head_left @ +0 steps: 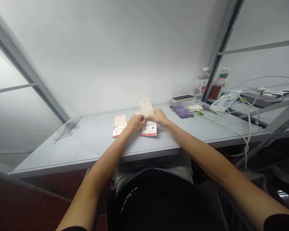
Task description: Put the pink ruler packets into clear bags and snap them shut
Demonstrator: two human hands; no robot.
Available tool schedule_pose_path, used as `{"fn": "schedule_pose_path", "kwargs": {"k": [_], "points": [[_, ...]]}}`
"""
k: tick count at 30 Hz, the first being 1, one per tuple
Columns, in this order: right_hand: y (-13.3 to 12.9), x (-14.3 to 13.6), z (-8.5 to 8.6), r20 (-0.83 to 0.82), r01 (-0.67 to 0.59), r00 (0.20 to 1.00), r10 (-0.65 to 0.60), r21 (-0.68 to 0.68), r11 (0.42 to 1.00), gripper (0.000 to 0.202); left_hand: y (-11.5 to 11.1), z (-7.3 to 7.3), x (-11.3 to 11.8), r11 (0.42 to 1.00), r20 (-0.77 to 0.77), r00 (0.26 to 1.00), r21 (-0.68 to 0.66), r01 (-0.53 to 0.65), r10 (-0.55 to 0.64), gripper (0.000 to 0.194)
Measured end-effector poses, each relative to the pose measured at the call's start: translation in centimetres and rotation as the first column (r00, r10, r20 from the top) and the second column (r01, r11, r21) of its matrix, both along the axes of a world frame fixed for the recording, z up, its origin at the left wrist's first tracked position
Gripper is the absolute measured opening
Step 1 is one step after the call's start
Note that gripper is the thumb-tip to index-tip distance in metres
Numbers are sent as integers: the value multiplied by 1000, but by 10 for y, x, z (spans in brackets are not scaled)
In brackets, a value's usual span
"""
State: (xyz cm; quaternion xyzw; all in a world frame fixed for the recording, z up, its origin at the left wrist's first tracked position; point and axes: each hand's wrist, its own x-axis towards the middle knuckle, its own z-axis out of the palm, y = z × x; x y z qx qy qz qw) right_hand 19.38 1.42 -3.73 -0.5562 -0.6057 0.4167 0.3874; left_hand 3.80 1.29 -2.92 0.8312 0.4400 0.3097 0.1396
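Left hand (pixel 137 122) and right hand (pixel 160 117): fingers of both grasp pale card (pixel 146 107), held above red-and-white packet (pixel 149 129). Second packet (pixel 119 126) lies on table (pixel 91 138), left. Far right: clear bottle (pixel 201 84), upright, white cap, fill uncertain; another bottle (pixel 219 84) holds reddish-brown liquid.

Over the desk (pixel 91 146), a hand can pass between the left packet (pixel 119 126) and the dark scribbled patch (pixel 68 130). On the right side, the phone (pixel 183 98), the purple item (pixel 183 110) and the white cable (pixel 227 127) are obstacles. Behind, the wall (pixel 98 57) closes the way.
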Motion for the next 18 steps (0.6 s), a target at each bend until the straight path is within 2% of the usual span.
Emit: {"fn": "schedule_pose_path", "kwargs": {"k": [8, 18], "points": [[3, -3, -2, 28, 71, 997, -72, 30, 997, 28, -3, 0, 7, 993, -83, 991, 69, -95, 101, 12], [0, -5, 1, 2, 47, 999, -48, 60, 997, 31, -7, -2, 13, 962, -94, 970, 178, -205, 224, 10]]}}
